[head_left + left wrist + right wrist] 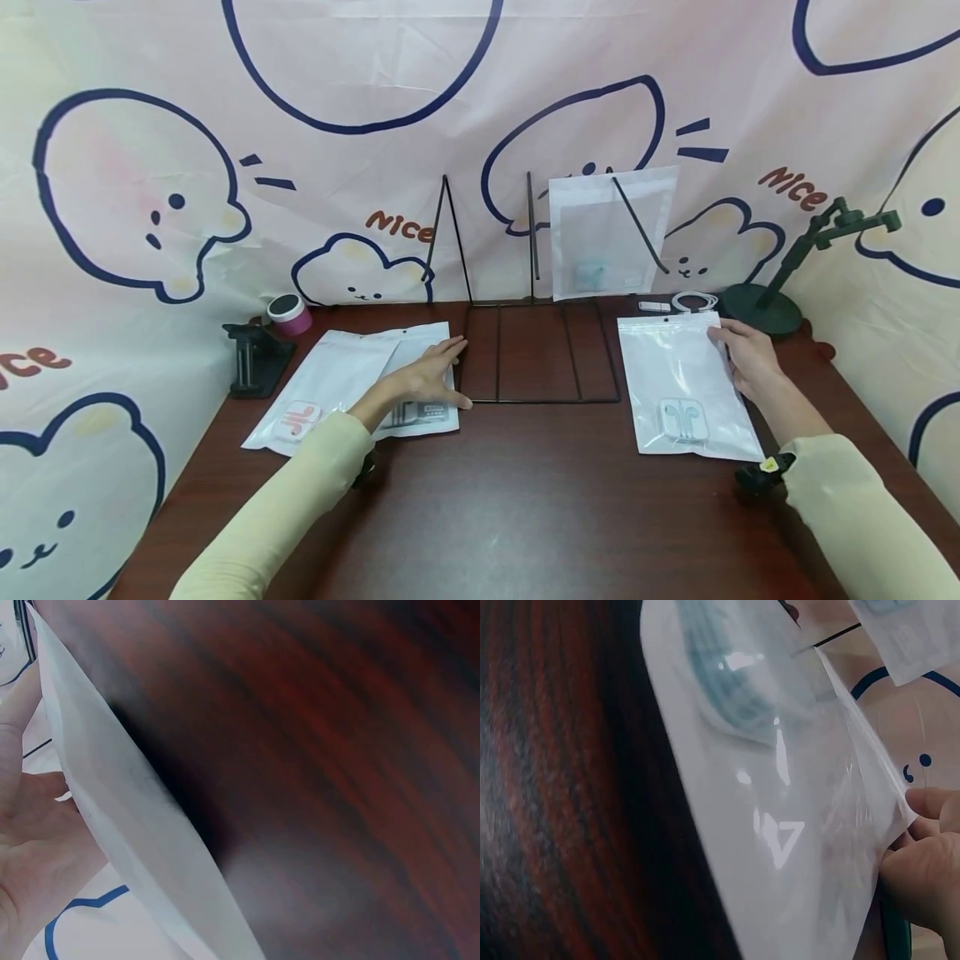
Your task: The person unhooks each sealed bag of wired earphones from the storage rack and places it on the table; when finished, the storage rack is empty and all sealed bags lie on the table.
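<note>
On the table's right part lies a white zip bag [671,362] with white earphones [682,419] in a case showing through its lower half. My right hand [750,358] pinches its upper right edge between thumb and fingers; the right wrist view shows the edge [900,814] lifted. To the left, two white zip bags [337,375] overlap, one showing a pink-red cable outline. My left hand [423,377] spreads its fingers over the right one of these, beside the rack's left side. A black wire rack [540,402] stands between, with another bag [607,242] hanging on its right prong.
A black stand [255,358] and a pink jar with white lid [288,312] stand at the left. A coiled white cable [693,300] and a green stand [765,304] are at the back right. A patterned cloth [360,183] hangs behind the table.
</note>
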Tool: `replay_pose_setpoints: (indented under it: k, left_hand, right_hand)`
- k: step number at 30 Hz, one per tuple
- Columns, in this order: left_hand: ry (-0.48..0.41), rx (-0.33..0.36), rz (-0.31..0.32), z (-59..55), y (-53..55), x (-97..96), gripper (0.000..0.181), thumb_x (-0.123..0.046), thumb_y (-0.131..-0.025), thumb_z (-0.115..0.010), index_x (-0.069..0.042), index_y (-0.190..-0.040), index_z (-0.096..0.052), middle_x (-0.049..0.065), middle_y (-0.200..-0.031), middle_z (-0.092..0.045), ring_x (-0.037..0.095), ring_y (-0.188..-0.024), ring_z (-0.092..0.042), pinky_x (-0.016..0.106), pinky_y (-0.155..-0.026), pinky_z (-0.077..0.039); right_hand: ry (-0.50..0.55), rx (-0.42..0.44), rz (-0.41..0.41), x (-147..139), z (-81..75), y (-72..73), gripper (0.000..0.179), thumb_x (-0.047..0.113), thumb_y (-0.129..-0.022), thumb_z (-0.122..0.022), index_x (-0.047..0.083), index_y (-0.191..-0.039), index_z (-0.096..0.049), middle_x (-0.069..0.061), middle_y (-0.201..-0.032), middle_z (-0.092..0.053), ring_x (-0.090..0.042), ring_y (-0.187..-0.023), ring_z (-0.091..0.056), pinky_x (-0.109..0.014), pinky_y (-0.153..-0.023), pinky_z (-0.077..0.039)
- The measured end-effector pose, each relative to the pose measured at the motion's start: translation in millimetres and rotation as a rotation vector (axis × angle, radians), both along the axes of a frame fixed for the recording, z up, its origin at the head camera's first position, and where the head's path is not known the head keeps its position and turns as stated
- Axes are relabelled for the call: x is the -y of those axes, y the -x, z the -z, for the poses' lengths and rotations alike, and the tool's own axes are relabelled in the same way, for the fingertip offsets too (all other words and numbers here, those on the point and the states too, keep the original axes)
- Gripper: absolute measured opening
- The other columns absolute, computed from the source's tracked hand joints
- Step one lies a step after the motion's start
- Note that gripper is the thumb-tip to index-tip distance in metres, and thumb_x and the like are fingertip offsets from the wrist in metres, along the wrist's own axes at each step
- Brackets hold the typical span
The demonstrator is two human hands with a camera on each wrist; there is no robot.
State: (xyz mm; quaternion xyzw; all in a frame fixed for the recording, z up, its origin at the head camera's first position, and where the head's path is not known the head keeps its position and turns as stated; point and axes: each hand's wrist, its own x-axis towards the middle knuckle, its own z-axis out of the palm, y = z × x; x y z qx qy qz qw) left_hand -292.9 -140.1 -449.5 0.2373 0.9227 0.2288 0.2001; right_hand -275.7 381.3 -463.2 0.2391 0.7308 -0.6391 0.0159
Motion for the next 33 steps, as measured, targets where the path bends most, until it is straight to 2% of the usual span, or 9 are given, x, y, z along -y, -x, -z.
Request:
replay_pose_setpoints:
  k: [4,10,12,17,22,23,27,30,33]
  left_hand:
    - [0.002,-0.005,0.004,-0.8,-0.3,0.1,0.117,-0.04,-0.083,-0.087,-0.006,-0.167,-0.013,0.011,-0.175,-0.006,0.036,-0.155,-0.021,0.056,-0.124,-0.025]
    - [0.01,-0.005,0.002,-1.3,0.1,0.2,0.116,-0.04,-0.084,-0.087,-0.007,-0.167,-0.013,0.01,-0.175,-0.006,0.035,-0.155,-0.023,0.055,-0.124,-0.026]
    - [0.009,-0.004,0.002,-1.6,-0.4,-0.1,0.116,-0.04,-0.084,-0.087,-0.007,-0.167,-0.013,0.01,-0.175,-0.006,0.036,-0.155,-0.022,0.056,-0.124,-0.026]
    - [0.009,-0.004,0.002,-1.9,-0.9,-0.5,0.117,-0.04,-0.084,-0.087,-0.007,-0.167,-0.013,0.01,-0.175,-0.006,0.037,-0.155,-0.023,0.057,-0.123,-0.026]
    - [-0.001,-0.003,0.007,-0.6,0.0,-0.7,0.117,-0.04,-0.083,-0.088,-0.005,-0.167,-0.014,0.011,-0.175,-0.007,0.037,-0.154,-0.024,0.057,-0.123,-0.026]
    - [-0.004,-0.002,0.008,-0.3,0.1,-0.9,0.117,-0.04,-0.083,-0.088,-0.005,-0.167,-0.014,0.012,-0.175,-0.007,0.037,-0.154,-0.024,0.057,-0.123,-0.026]
    - [-0.009,0.0,0.01,-0.3,0.0,-1.2,0.117,-0.04,-0.083,-0.088,-0.005,-0.167,-0.014,0.012,-0.175,-0.007,0.037,-0.154,-0.024,0.056,-0.123,-0.026]
    - [-0.01,-0.004,0.01,0.0,0.7,-0.7,0.117,-0.04,-0.083,-0.088,-0.004,-0.166,-0.014,0.013,-0.174,-0.007,0.037,-0.154,-0.025,0.057,-0.123,-0.027]
    - [-0.011,-0.001,0.009,-0.1,0.9,0.1,0.117,-0.04,-0.083,-0.088,-0.004,-0.167,-0.014,0.012,-0.175,-0.007,0.038,-0.154,-0.023,0.057,-0.123,-0.026]
  right_hand:
    - [0.012,-0.003,-0.008,0.7,2.4,1.1,0.063,0.037,-0.109,-0.05,0.014,-0.165,-0.031,-0.009,-0.175,-0.01,-0.029,-0.155,-0.021,-0.046,-0.127,-0.02]
    - [0.101,-0.057,-0.016,1.5,2.6,0.1,0.063,0.039,-0.11,-0.051,0.014,-0.164,-0.031,-0.003,-0.176,-0.008,-0.024,-0.16,-0.013,-0.039,-0.128,-0.014]
    - [0.086,-0.068,-0.014,1.8,2.8,-0.5,0.064,0.041,-0.109,-0.05,0.013,-0.164,-0.032,-0.004,-0.175,-0.01,-0.024,-0.16,-0.013,-0.039,-0.128,-0.014]
    - [0.04,-0.104,-0.013,3.6,2.1,-0.7,0.069,0.046,-0.107,-0.054,0.009,-0.163,-0.034,-0.009,-0.172,-0.025,-0.025,-0.156,-0.027,-0.038,-0.127,-0.023]
    - [0.051,-0.145,0.014,4.2,-0.9,-1.4,0.079,0.053,-0.101,-0.061,0.009,-0.162,-0.036,-0.011,-0.165,-0.039,-0.026,-0.152,-0.037,-0.036,-0.124,-0.029]
    - [0.062,-0.153,0.022,3.9,-1.5,-1.7,0.081,0.054,-0.1,-0.062,0.009,-0.162,-0.036,-0.008,-0.162,-0.044,-0.025,-0.152,-0.037,-0.036,-0.124,-0.029]
    - [0.107,-0.196,0.021,2.3,-6.9,-3.8,0.09,0.059,-0.095,-0.067,0.009,-0.162,-0.034,-0.005,-0.162,-0.045,-0.023,-0.153,-0.036,-0.035,-0.125,-0.025]
    - [0.154,-0.25,-0.006,2.7,-15.0,-6.7,0.085,0.058,-0.094,-0.067,0.012,-0.16,-0.039,-0.008,-0.165,-0.039,-0.022,-0.153,-0.035,-0.032,-0.125,-0.024]
    - [0.21,-0.318,-0.049,4.6,-25.6,-8.0,0.07,0.052,-0.099,-0.065,0.017,-0.156,-0.045,-0.006,-0.165,-0.041,-0.021,-0.152,-0.037,-0.029,-0.123,-0.027]
